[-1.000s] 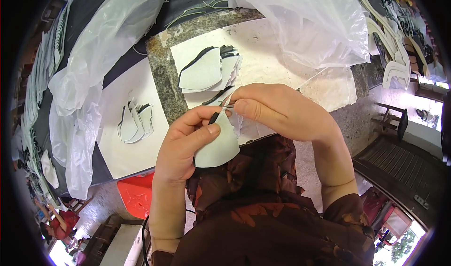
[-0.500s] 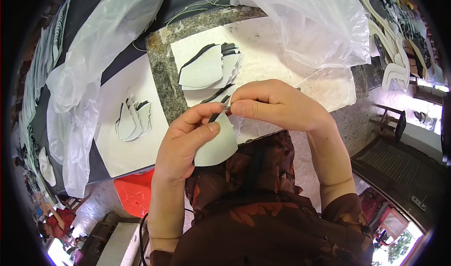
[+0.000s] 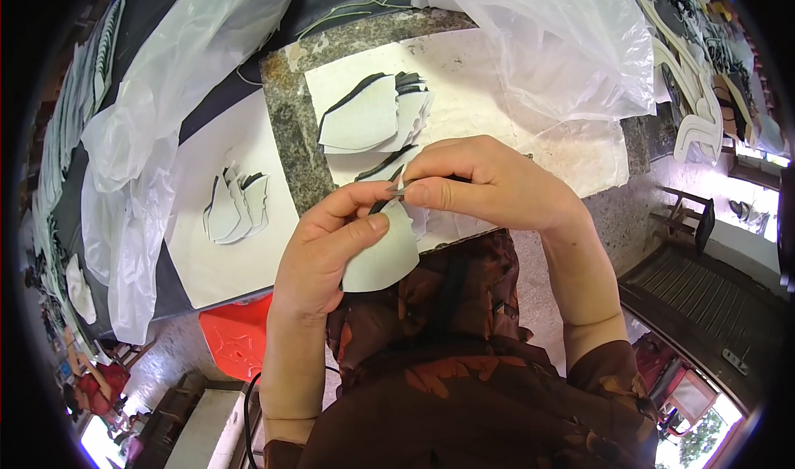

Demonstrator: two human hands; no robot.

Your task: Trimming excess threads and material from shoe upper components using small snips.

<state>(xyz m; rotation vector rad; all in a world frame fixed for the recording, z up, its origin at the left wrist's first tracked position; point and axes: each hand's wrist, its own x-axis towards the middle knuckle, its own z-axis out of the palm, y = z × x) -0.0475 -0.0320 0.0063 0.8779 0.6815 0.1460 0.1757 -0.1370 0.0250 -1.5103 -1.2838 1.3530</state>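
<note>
My left hand point(image 3: 327, 241) pinches a pale, curved cut piece point(image 3: 385, 258) with a black edge strip, its thumb lying on the upper part. At the top of this piece, my right hand point(image 3: 489, 183) has thumb and index finger pressed together close to the left fingertips. A thin greyish sliver shows between the fingertips; what it is I cannot make out. Just beyond the hands lies a stack of similar pale pieces point(image 3: 360, 121) with black curved edges. Another black-edged piece point(image 3: 385, 164) lies partly hidden by my right hand.
Left on a white sheet point(image 3: 207, 278) is a smaller fanned group of pale pieces point(image 3: 236, 208). Clear plastic sheeting point(image 3: 571, 47) drapes over the far right, more plastic point(image 3: 141, 138) over the left. A red stool point(image 3: 236, 336) stands below the table's left edge. A person point(image 3: 95, 382) is at far lower left.
My right fingers have shifted very slightly at the top of the piece, where a pale tip now stands up between the hands. My left hand keeps its hold.
</note>
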